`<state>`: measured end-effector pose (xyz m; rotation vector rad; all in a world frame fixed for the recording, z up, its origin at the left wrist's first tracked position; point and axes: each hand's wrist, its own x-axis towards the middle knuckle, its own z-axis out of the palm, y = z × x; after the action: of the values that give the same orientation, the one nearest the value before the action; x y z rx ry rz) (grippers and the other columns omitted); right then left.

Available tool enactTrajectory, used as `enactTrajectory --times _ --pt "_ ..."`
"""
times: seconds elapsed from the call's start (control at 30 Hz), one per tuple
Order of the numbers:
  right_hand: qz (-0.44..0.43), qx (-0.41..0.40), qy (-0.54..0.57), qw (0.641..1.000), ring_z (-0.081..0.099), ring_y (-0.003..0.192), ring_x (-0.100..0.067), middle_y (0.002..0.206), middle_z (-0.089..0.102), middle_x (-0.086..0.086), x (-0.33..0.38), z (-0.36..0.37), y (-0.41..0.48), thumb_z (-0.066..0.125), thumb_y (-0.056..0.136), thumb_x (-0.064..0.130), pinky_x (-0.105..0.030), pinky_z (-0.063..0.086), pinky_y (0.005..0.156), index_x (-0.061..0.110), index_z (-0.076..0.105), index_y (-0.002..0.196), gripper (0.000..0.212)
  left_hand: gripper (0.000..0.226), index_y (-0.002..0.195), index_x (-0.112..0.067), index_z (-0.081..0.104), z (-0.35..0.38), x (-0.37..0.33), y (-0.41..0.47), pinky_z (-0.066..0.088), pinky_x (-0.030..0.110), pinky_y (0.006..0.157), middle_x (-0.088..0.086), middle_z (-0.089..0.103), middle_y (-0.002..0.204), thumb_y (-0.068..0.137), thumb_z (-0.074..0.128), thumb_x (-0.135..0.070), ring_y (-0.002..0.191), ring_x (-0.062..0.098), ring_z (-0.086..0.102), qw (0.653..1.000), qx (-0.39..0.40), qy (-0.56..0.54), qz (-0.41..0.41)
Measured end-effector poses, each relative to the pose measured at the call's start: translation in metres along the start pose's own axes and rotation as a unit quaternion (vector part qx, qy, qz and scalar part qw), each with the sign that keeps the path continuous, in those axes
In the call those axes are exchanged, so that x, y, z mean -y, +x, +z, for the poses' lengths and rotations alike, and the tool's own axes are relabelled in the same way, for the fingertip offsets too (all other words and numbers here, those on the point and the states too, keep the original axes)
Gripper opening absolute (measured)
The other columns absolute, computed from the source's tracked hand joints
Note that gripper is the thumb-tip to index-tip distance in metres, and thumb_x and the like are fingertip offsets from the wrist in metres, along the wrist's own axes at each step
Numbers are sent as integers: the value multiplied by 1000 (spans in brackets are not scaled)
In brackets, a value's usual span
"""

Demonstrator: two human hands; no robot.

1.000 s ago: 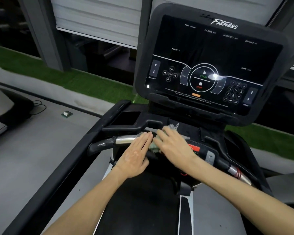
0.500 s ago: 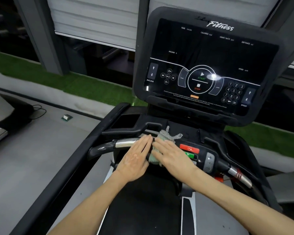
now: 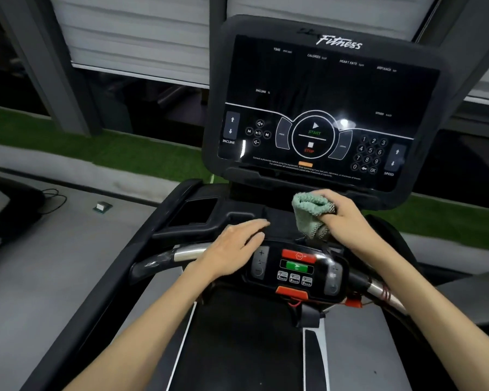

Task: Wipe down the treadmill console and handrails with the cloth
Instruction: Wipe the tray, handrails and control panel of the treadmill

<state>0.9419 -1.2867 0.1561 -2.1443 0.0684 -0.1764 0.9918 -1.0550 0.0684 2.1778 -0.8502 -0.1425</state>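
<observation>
R hand [image 3: 342, 218] grips the cloth [image 3: 308, 215], bunched in curled fingers, held up just below the console [image 3: 322, 88]. L hand [image 3: 235, 246] lies flat, fingers straight, holding nothing, on the front handrail [image 3: 187, 253]. Cloth looks light, soft, floppy, 1 corner dangling; prob best held as a wad, flat side out.

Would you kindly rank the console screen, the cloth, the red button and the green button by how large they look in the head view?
Largest to smallest: console screen; cloth; then the red button and green button, which look about alike, so I would not rank them.
</observation>
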Motion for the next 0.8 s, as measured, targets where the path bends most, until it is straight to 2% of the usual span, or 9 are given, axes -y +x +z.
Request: enactTrajectory --times 0.1,0.17,0.23,0.27,0.33,0.37,0.47,0.6,0.8 --pt "-11 39 -43 998 61 103 -12 105 69 6 -21 -14 5 45 77 -20 -38 48 94 19 67 108 54 52 154 -21 26 5 4 7 4 32 123 -5 16 163 106 26 -41 151 13 6 994 48 100 -22" --pt "-18 45 -62 997 62 103 -12 103 70 6 -34 -23 11 45 75 -21 -41 48 95 20 68 107 57 60 155 -19 22 3 5 18 0 34 121 -2 10 164 103 18 -49 151 18 2 986 20 164 -32" --pt "-13 37 -69 997 63 102 -12 103 70 6 -45 -31 19 45 73 -21 -40 48 95 20 68 106 57 62 152 -14 30 -6 4 38 12 40 122 4 21 162 100 20 -46 150 24 16 980 -38 194 -18" --pt "-10 34 -67 997 63 102 -11 102 70 6 -49 -34 23 46 73 -20 -39 48 95 21 69 106 58 59 148 -11 39 -11 3 52 25 44 119 8 35 156 99 24 -41 144 26 31 977 -76 202 4" --pt "-11 43 -57 997 63 101 -9 102 71 7 -55 -36 31 47 74 -19 -36 49 93 23 69 105 57 48 132 -5 55 -21 2 81 48 48 99 13 60 131 96 34 -29 118 31 58 964 -148 215 54" --pt "-12 52 -50 997 63 101 -8 102 71 8 -58 -37 35 48 74 -18 -33 49 92 24 69 105 57 43 127 -4 58 -25 2 96 51 48 93 13 63 123 96 38 -24 110 31 60 955 -173 232 72" --pt "-9 77 -34 996 63 99 -7 100 71 8 -60 -31 41 47 75 -17 -27 49 89 24 69 104 55 45 136 -3 52 -34 9 124 42 44 105 15 51 138 97 40 -24 126 30 49 928 -168 323 84" --pt "11 89 -19 996 64 97 -11 98 71 7 -60 -24 45 45 74 -18 -25 49 84 25 68 103 57 57 152 -9 28 -35 30 148 25 47 117 13 22 161 102 29 -35 146 30 25 889 -74 443 83" --pt "47 91 -12 995 66 88 -22 93 71 4 -61 -22 39 42 74 -18 -40 53 80 30 68 100 61 59 155 -10 17 -28 52 154 17 46 118 6 10 164 103 24 -37 150 24 14 868 -89 473 119"
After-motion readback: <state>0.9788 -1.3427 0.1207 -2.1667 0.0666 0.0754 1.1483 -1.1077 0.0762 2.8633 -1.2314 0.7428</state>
